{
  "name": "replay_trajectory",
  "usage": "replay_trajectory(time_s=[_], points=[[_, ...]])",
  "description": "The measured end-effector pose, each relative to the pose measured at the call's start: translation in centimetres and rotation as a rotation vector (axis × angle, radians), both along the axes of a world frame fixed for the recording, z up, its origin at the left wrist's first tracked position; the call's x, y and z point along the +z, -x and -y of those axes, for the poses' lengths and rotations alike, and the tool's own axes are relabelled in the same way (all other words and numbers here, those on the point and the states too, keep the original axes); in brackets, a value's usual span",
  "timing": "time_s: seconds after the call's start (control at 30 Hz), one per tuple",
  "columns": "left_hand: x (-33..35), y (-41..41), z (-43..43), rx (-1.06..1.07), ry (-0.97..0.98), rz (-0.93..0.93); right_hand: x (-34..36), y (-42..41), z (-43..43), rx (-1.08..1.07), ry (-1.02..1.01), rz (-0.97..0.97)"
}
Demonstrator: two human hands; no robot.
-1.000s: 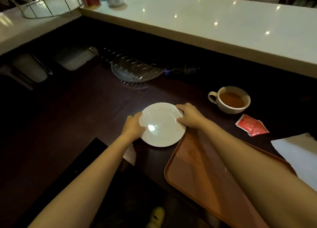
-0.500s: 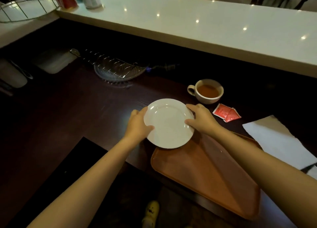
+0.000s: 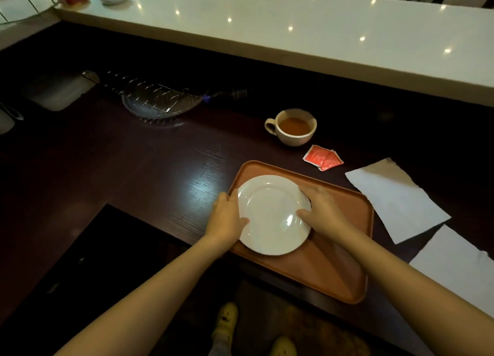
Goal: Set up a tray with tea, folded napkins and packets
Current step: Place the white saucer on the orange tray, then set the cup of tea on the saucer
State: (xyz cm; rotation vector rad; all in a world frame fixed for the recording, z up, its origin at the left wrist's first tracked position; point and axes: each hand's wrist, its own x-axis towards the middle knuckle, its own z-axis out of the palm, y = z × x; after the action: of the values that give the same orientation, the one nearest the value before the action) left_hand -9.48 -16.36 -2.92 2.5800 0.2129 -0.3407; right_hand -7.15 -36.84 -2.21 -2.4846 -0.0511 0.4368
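- Plate (image 3: 270, 211) sits on tray (image 3: 334, 270), at its left end.
- Cup (image 3: 292, 127) behind tray, on table (image 3: 133, 168).
- Packets (image 3: 323, 158) just right of cup.
- Napkins (image 3: 395, 198) right of tray.

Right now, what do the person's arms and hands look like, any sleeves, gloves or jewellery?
Both forearms are bare, with no sleeve in view. The left hand and right hand wear no gloves; no watch, ring or bracelet shows.
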Motion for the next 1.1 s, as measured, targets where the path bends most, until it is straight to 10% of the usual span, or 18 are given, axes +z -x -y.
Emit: replay_trajectory(time_s=[0.4, 1.1], points=[[2.0, -3.0, -0.6, -0.135, -0.245, 0.099, 0.7, -0.9, 0.5, -0.037, 0.172, 0.142], [0.5, -25.7, 3.1, -0.569, 0.304, 0.053, -3.1, -15.7, 0.8, -0.311, -0.343, 0.328]])
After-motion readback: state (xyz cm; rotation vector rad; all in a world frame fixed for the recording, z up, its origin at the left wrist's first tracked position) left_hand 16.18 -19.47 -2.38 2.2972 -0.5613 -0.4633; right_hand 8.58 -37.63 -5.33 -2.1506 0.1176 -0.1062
